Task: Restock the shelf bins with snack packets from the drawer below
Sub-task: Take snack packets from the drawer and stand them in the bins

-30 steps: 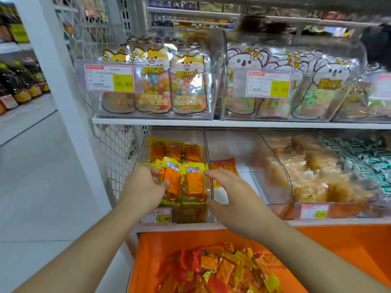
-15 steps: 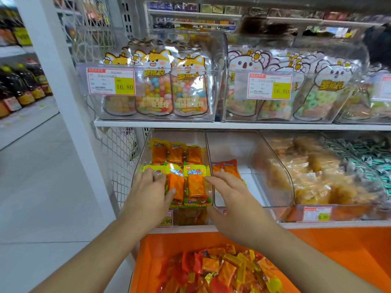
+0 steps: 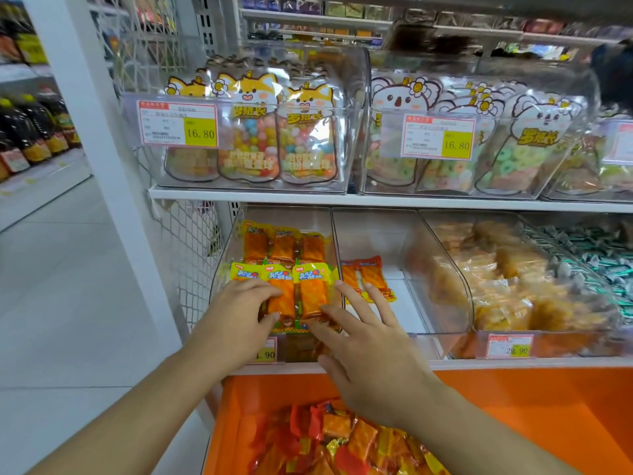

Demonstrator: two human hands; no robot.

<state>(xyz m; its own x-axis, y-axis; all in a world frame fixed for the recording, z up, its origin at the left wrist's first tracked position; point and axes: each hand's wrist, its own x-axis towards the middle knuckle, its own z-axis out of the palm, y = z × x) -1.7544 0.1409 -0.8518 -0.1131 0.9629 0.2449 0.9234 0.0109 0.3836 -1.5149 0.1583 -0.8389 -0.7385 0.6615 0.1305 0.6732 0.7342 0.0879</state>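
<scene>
A row of yellow-and-orange snack packets [image 3: 301, 291] stands at the front of the leftmost clear bin [image 3: 224, 265] on the lower shelf, with another row [image 3: 283, 247] behind it. My left hand [image 3: 239, 320] grips the left end of the front row, fingers on top and thumb below. My right hand [image 3: 371, 354] lies flat with its fingers spread, thumb and index finger touching the row's right side. The neighbouring bin [image 3: 387, 234] holds two red-orange packets [image 3: 364, 274]. Below, the open orange drawer [image 3: 520, 409] holds a loose pile of packets [image 3: 342, 437].
Further right, bins hold pale-orange snacks [image 3: 507, 282] and green-wrapped sweets [image 3: 596, 255]. The upper shelf [image 3: 308, 197] carries bins of candy bags with 16.80 price tags. A white upright post [image 3: 102, 166] and wire mesh stand at left, with bottles [image 3: 30, 132] across the aisle.
Both hands have pressed the front row of packets down and forward in the left bin. My right hand has spread its fingers wider along the row's right side.
</scene>
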